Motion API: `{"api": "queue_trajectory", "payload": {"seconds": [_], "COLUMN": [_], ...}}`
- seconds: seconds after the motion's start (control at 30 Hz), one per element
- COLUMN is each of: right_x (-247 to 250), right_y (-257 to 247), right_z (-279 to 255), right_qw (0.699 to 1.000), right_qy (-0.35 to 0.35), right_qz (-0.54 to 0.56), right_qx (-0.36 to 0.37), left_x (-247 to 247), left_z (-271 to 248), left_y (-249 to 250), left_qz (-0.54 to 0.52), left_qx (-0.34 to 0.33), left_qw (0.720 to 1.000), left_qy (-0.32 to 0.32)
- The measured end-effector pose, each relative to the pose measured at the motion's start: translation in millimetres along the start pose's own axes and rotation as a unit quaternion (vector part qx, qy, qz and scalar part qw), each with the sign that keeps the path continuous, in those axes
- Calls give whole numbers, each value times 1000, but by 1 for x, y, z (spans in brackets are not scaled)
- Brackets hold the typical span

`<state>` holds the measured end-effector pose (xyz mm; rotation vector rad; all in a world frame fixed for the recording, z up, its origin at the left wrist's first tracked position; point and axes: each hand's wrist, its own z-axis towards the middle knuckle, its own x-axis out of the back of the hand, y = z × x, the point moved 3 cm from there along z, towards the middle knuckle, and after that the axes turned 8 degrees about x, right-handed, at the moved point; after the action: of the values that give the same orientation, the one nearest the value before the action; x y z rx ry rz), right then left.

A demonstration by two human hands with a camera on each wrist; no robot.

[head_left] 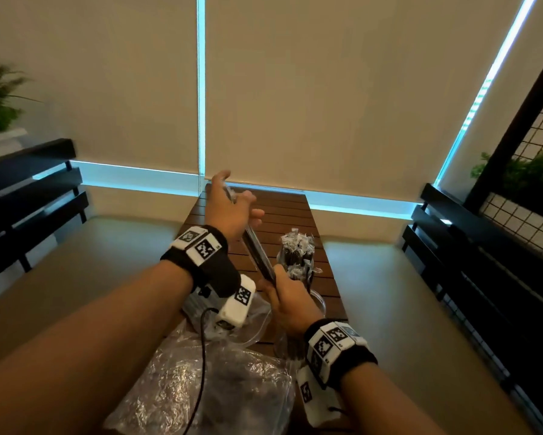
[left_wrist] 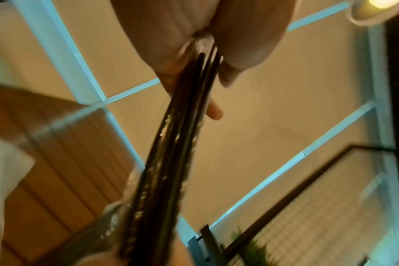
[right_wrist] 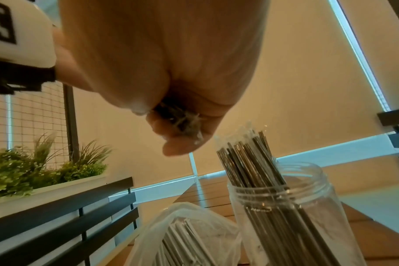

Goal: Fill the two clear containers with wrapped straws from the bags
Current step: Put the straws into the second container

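A bundle of dark wrapped straws (head_left: pixel 259 252) slants in the air over the wooden table (head_left: pixel 282 215). My left hand (head_left: pixel 237 197) grips its upper end, the fingers curled round it (left_wrist: pixel 205 54). My right hand (head_left: pixel 276 284) grips the lower end in a fist, with white wrapper tips poking out (right_wrist: pixel 182 122). Just right of the bundle stands a clear container (head_left: pixel 296 255) packed with straws; a second cluster of straw tips (head_left: pixel 298 273) sits right in front of it. The right wrist view shows a clear container (right_wrist: pixel 307 207) holding upright straws.
A crumpled clear plastic bag (head_left: pixel 207 378) lies at the near end of the table, and a bag with straws inside (right_wrist: pixel 189 230) sits beside the container. Black slatted benches (head_left: pixel 28 196) flank the narrow table. Planters with greenery (right_wrist: pixel 34 171) stand at the sides.
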<state>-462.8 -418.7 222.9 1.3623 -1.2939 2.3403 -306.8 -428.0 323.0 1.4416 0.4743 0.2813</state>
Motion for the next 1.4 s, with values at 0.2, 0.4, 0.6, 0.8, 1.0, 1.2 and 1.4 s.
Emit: {"api": "queue_trajectory", "payload": {"seconds": [0.2, 0.4, 0.6, 0.8, 1.0, 1.2, 1.4], "right_x": [5, 20, 26, 13, 10, 12, 9], "right_y": [18, 38, 67, 82, 91, 98, 102], "right_z": [16, 19, 16, 9, 1, -2, -7], "right_qw": [997, 993, 983, 979, 984, 982, 979], "right_qy": [18, 40, 88, 63, 72, 101, 113], "right_qz": [-36, -23, -24, -28, -14, -12, -12], "right_qx": [-71, -104, -157, -191, -160, -159, -168], "left_x": [-36, -67, -80, -91, -102, -85, -81], "left_z": [-22, -21, -17, -17, -14, -17, -15], "left_y": [4, -6, -11, -37, -88, -139, -147], "left_qz": [170, 198, 283, 425, 556, 645, 642], "left_qx": [-181, -208, -285, -304, -272, -163, -128], "left_qw": [967, 949, 907, 829, 740, 667, 681], "left_qy": [-54, -128, -128, -198, -264, -337, -329]}}
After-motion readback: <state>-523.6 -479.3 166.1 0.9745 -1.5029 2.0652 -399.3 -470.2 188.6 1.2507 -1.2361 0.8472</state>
